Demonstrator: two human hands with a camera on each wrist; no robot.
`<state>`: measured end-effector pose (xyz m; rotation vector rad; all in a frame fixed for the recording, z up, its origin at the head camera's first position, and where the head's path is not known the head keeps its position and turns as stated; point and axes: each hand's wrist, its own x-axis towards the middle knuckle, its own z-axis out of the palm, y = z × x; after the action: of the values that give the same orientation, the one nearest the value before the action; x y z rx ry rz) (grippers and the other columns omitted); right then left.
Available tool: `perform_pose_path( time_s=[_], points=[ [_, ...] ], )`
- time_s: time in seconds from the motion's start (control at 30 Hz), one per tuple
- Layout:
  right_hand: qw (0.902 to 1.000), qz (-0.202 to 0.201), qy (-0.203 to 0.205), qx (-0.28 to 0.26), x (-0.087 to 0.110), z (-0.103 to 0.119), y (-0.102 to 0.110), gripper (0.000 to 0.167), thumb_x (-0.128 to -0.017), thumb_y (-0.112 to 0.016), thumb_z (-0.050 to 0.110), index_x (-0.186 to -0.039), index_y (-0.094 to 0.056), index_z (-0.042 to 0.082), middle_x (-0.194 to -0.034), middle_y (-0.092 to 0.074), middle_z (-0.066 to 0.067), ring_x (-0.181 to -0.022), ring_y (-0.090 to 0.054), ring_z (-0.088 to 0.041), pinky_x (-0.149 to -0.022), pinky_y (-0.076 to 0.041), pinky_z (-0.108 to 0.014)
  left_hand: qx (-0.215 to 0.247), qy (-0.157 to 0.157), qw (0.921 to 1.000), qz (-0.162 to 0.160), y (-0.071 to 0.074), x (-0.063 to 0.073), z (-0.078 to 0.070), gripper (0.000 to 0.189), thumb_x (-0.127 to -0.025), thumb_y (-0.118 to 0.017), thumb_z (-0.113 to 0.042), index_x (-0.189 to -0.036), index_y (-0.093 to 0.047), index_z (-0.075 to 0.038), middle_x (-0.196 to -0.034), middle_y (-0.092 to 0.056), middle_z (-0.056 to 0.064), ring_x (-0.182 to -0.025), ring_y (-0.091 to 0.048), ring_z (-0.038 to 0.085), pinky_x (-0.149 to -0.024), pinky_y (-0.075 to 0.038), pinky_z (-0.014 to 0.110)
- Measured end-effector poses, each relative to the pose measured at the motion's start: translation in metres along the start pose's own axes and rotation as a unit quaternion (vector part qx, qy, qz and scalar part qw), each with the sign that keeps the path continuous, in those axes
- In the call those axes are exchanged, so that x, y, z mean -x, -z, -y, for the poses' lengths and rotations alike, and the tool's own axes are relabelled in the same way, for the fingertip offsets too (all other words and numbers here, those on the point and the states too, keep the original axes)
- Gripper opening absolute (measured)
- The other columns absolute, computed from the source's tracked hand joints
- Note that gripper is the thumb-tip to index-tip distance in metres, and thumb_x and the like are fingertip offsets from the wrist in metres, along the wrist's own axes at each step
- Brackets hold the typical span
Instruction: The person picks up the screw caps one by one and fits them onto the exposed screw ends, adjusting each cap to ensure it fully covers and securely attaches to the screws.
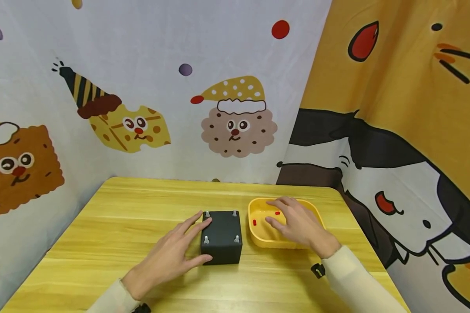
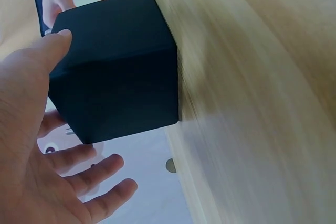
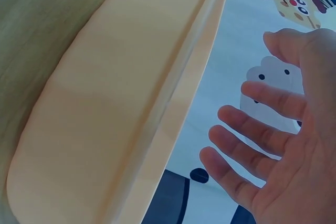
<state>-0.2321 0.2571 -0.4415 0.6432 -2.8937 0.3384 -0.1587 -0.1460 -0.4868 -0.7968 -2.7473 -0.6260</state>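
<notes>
- Left hand (image 1: 171, 256) rests on the table (image 1: 113, 217) against the left side of the black box (image 1: 221, 238). Fingers are straight and spread; the thumb touches the box's near lower edge and the fingertips reach its far left top corner. Nothing is clasped; the grip is a loose, flat brace only.
- Left wrist view agrees: thumb (image 2: 50, 56) lies on one box edge, and the other fingers (image 2: 100, 182) are splayed beside the box (image 2: 118, 66), not wrapped round it.
- Right hand (image 1: 297, 221) hovers palm down over the yellow tray (image 1: 258, 239), fingers relaxed and slightly bent, holding nothing. Fingertips point left, toward the red pieces.
- Key relation: two small red pieces (image 1: 277, 213) (image 1: 254, 222) lie in the tray's left half, just ahead of the right fingertips. The nearer one sits almost under the index finger. The right hand is far nearer to them than the left.
- Box: a matte black cube, standing square on the table just left of the tray. Four small metal pegs (image 1: 207, 214) stand up from its top corners.
- Tray: shallow, rounded corners, its long side running left to right; right wrist view shows its outer wall (image 3: 105, 103) and the open palm (image 3: 283, 145).
</notes>
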Motion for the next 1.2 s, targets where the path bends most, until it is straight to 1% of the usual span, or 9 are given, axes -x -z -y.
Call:
perform_pose_path(
  time_s=[0.27,0.43,0.63,0.93,1.2],
  points=[
    [0.9998,0.022,-0.003,-0.003,-0.005,-0.001,0.001,0.058,-0.111,-0.078,0.055,-0.158,-0.073,0.022,-0.156,-0.074,-0.013,-0.139,-0.074,-0.039,-0.114,-0.066,-0.063,-0.006,-0.01,0.9999,-0.002,-0.001,0.0,0.002,0.095,-0.104,-0.082,-0.068,-0.182,-0.042,-0.033,-0.19,-0.039,0.007,-0.154,-0.067,0.039,-0.103,-0.071,0.057],
    [0.9995,0.032,0.0,-0.004,-0.008,-0.001,0.0,0.058,-0.111,-0.079,0.053,-0.158,-0.073,0.022,-0.156,-0.074,-0.012,-0.139,-0.074,-0.038,-0.113,-0.067,-0.062,-0.003,-0.012,0.9999,-0.002,-0.001,-0.001,0.001,0.094,-0.104,-0.083,-0.065,-0.182,-0.043,-0.032,-0.19,-0.04,0.008,-0.154,-0.067,0.039,-0.101,-0.071,0.055],
    [0.9988,0.05,-0.002,-0.005,-0.013,0.001,-0.003,0.056,-0.111,-0.08,0.05,-0.158,-0.074,0.021,-0.159,-0.073,-0.012,-0.141,-0.073,-0.039,-0.114,-0.067,-0.064,-0.004,-0.009,0.9999,-0.003,-0.002,-0.002,0.002,0.092,-0.103,-0.084,-0.064,-0.18,-0.045,-0.032,-0.19,-0.04,0.008,-0.154,-0.067,0.037,-0.095,-0.073,0.049],
    [0.9987,0.048,0.012,-0.01,-0.02,0.002,-0.004,0.052,-0.112,-0.08,0.046,-0.155,-0.076,0.017,-0.152,-0.076,-0.012,-0.136,-0.075,-0.038,-0.108,-0.07,-0.06,-0.004,-0.011,0.9999,-0.005,-0.001,-0.005,0.005,0.088,-0.104,-0.084,-0.064,-0.178,-0.05,-0.029,-0.19,-0.041,0.008,-0.149,-0.07,0.036,-0.084,-0.071,0.038],
    [0.9982,0.054,0.026,-0.005,-0.027,0.0,-0.004,0.05,-0.112,-0.08,0.044,-0.153,-0.077,0.016,-0.151,-0.077,-0.012,-0.134,-0.076,-0.037,-0.106,-0.07,-0.058,0.016,-0.01,0.9998,0.005,-0.001,-0.007,0.006,0.088,-0.103,-0.086,-0.062,-0.177,-0.052,-0.028,-0.189,-0.041,0.008,-0.145,-0.073,0.036,-0.077,-0.068,0.029]
  ],
)
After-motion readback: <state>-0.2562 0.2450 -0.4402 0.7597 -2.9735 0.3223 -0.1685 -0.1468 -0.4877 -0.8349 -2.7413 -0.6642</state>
